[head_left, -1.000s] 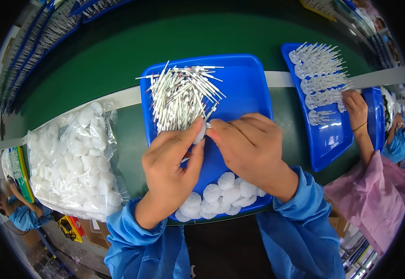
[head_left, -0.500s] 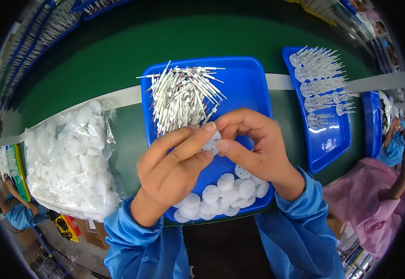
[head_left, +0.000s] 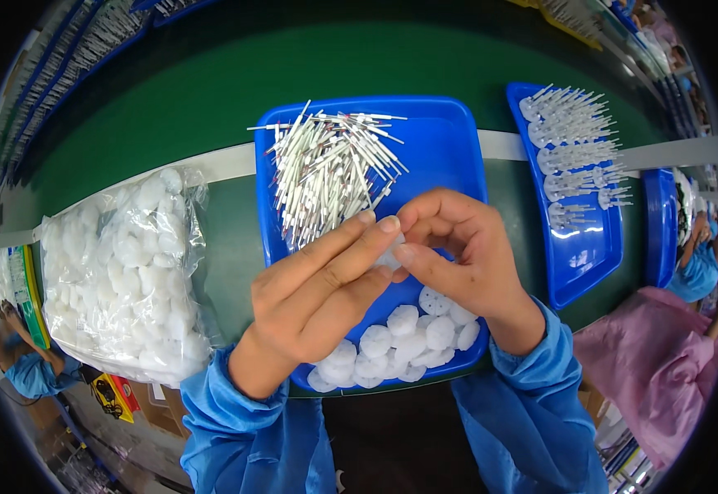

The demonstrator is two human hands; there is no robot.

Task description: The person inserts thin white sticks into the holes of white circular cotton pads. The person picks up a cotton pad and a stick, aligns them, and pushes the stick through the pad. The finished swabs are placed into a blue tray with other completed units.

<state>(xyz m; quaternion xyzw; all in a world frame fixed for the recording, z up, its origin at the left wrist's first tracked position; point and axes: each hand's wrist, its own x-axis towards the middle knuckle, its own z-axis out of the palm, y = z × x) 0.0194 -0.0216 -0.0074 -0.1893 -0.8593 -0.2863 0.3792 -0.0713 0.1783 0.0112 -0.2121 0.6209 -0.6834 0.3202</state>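
Observation:
Over the middle of a blue tray (head_left: 441, 156), a small white round plastic disc (head_left: 389, 257) is pinched between my two hands, mostly hidden by the fingers. My left hand (head_left: 322, 284) has its fingers stretched along the disc's left side, thumb underneath. Thumb and index finger of my right hand (head_left: 466, 255) grip its right edge. A heap of thin white sticks (head_left: 326, 173), some with dark red bits, fills the tray's far left. Several loose white discs with small holes (head_left: 408, 337) lie along its near edge, below my hands.
At left lies a clear plastic bag full of white discs (head_left: 128, 272). A second blue tray (head_left: 581, 272) at right holds discs with sticks standing in them (head_left: 573, 140). Beyond it are another blue tray (head_left: 659, 222) and a person in a pink garment (head_left: 655, 354).
My hands have closed in on the disc, and its holed face has turned out of sight. My left fingers are straighter. The person in pink has drawn an arm back.

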